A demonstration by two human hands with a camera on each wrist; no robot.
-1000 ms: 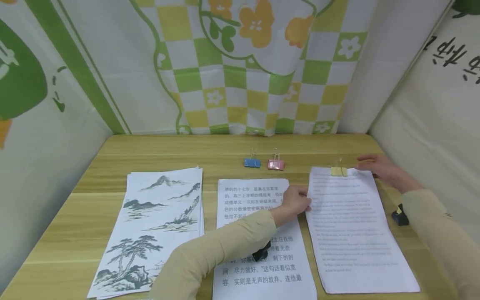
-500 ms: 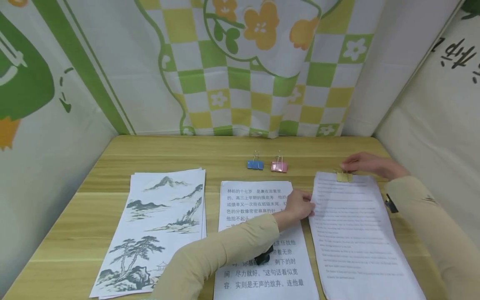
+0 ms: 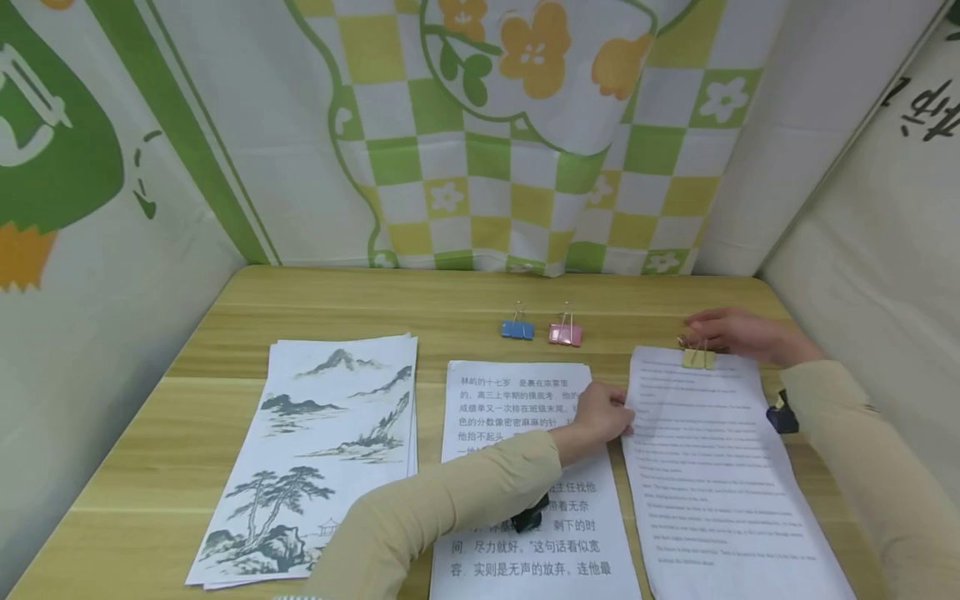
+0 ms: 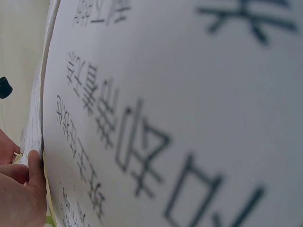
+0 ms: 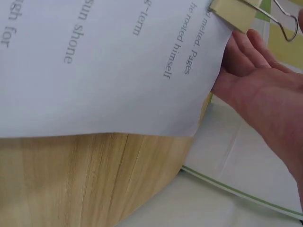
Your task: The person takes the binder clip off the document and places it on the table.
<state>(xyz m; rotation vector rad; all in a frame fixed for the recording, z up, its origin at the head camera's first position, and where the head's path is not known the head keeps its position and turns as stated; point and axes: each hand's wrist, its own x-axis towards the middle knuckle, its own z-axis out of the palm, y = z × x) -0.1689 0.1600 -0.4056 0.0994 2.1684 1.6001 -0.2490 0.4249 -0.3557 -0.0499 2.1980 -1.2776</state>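
Observation:
A stack of printed English pages (image 3: 712,467) lies at the right, with a yellow binder clip (image 3: 698,358) on its top edge. My left hand (image 3: 596,421) pinches the left edge of this stack; in the left wrist view its thumb and fingers (image 4: 21,196) meet at the paper's edge. Just behind the clip is my right hand (image 3: 738,333). In the right wrist view that hand (image 5: 265,90) has its fingers extended behind the clip and the sheet's corner, partly hidden by them. One wire handle sticks out from the clip.
Blue (image 3: 517,330) and pink (image 3: 566,335) binder clips stand at the back of the wooden table (image 3: 150,467). A stack of Chinese text (image 3: 525,558) lies under my left forearm. Ink-landscape sheets (image 3: 300,450) lie at the left. A patterned curtain (image 3: 487,167) hangs behind.
My right hand has moved left from the stack's top right corner to the yellow clip, then slightly back behind it. My left hand has kept its place on the stack's edge.

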